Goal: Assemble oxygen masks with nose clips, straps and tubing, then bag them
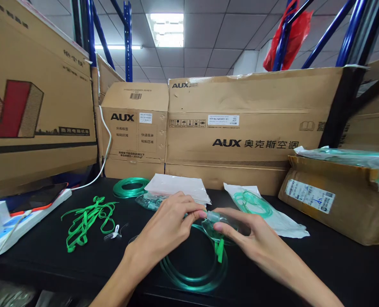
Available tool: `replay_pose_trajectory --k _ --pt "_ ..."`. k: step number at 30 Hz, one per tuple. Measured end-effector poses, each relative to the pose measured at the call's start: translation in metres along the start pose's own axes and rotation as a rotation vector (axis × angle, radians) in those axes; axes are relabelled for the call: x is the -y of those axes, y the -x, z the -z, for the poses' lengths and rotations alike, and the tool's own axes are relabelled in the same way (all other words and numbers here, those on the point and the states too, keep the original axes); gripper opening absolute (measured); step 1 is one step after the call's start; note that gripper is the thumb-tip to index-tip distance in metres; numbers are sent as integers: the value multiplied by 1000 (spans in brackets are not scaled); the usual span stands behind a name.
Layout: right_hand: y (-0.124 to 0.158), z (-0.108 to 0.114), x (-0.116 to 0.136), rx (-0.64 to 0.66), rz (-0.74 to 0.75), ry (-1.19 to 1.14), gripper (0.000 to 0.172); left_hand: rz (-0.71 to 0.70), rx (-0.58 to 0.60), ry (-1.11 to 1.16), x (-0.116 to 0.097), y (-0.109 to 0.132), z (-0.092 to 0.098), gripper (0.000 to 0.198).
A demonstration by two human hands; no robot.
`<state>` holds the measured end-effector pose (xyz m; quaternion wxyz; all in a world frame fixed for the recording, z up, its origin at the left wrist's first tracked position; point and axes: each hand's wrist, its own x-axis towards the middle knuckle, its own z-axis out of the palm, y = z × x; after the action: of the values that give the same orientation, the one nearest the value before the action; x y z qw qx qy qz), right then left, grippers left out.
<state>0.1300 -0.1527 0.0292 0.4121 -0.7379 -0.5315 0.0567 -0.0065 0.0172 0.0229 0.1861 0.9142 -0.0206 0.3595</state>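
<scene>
Over the middle of the counter (260,275), the left hand (176,215) and right hand (245,224) meet at a clear, green-tinted plastic piece (210,231).

The right hand pinches the piece by its pale connector (213,216); the left hand, thumb and fingertips pressed together, pinches at the connector's end, hiding the exact grip. A bright green tab (220,251) hangs below, before a coil of green tubing (194,285) lying toward the front edge. Leftward lie a small white clip (115,232) and tangled green straps (86,221); toward the back edge, another green coil (130,188), white packets (178,186) and a packet of thin tubing (285,224). A power strip (26,230) lines the left edge; a carton (352,213) sits near the right.
</scene>
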Motion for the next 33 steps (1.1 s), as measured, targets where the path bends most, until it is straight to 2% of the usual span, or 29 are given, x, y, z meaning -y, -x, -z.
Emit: replay_pose_trajectory --k 3,6,11,18,22,24,27,30,33 --pt "-1 6 0 28 -63 -34 49 -17 26 20 2 2 -2 16" --pt "-1 8 0 4 -109 -47 49 -37 -8 -9 3 2 -4 16" --pt "3 8 8 34 -58 -31 36 -109 -47 -123 3 2 -8 15" --pt "3 8 12 21 -34 -44 45 -177 -6 -275 0 2 -8 18" --pt "5 3 7 -29 -38 72 45 -159 40 -273 0 1 -6 19" --pt "6 0 2 -74 21 169 36 -145 54 -260 -1 2 -5 19" --pt "4 -7 -7 -97 223 268 26 -100 67 -254 -2 3 -5 20" --pt "-1 -17 -20 -95 449 358 33 -49 88 -268 -7 4 -9 18" --pt "-5 -24 -35 -92 555 477 43 -19 195 -229 -12 7 -11 23"
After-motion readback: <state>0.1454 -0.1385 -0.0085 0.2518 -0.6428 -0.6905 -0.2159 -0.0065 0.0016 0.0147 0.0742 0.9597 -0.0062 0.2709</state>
